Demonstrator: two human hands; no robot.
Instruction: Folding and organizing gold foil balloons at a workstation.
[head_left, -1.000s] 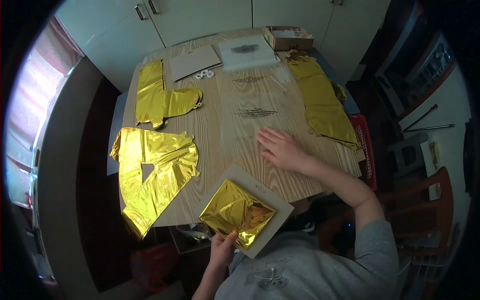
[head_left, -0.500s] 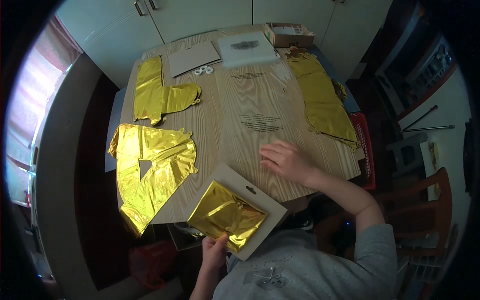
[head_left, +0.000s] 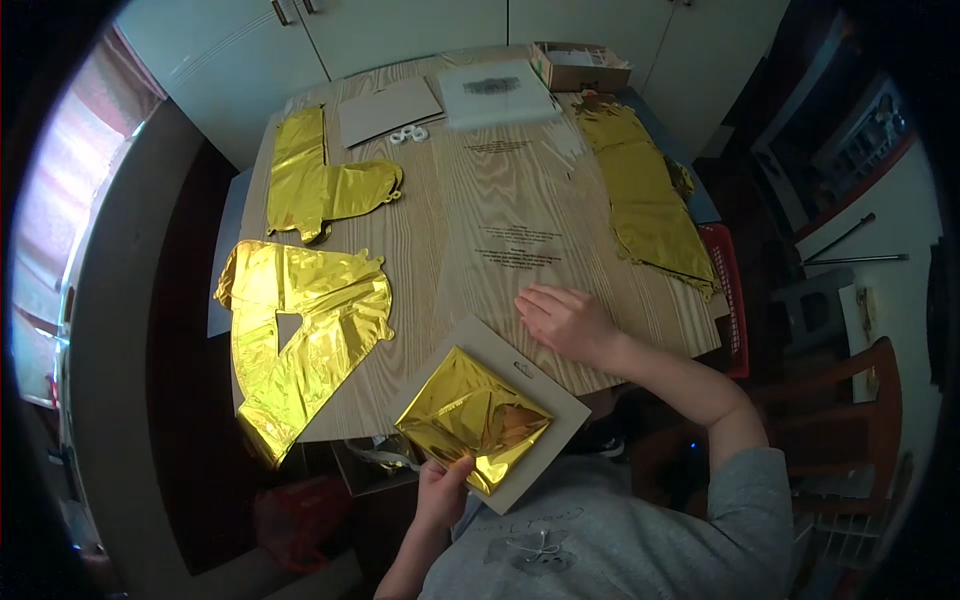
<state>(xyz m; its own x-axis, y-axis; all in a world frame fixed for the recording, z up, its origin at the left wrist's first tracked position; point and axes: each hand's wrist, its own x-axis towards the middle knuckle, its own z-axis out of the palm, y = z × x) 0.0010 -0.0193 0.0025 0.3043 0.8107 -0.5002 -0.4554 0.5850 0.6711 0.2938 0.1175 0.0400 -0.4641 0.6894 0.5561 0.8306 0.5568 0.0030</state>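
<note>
My left hand (head_left: 443, 490) grips a grey cardboard sheet (head_left: 553, 402) with a folded gold foil balloon (head_left: 475, 415) lying on it, thumb on top of the foil. Both are tilted near my body, over the table's front edge. My right hand (head_left: 568, 322) is closed, fingers pressed together, at the near end of a clear plastic bag (head_left: 490, 215) with dark print; the fingertips' grip is partly hidden. To the left lie two flat gold foil balloons, one triangular with a cutout (head_left: 318, 325) and one angular (head_left: 308, 180).
Another gold foil balloon (head_left: 650, 195) lies along the table's right side. At the back are a cardboard sheet (head_left: 390, 110), white ribbon rolls (head_left: 408, 134), a translucent bag (head_left: 495, 95) and an open cardboard box (head_left: 580, 72). A red basket (head_left: 727, 300) stands beyond the right edge.
My left hand has moved the cardboard and folded balloon slightly right and farther from my body. My right hand has shifted only a little.
</note>
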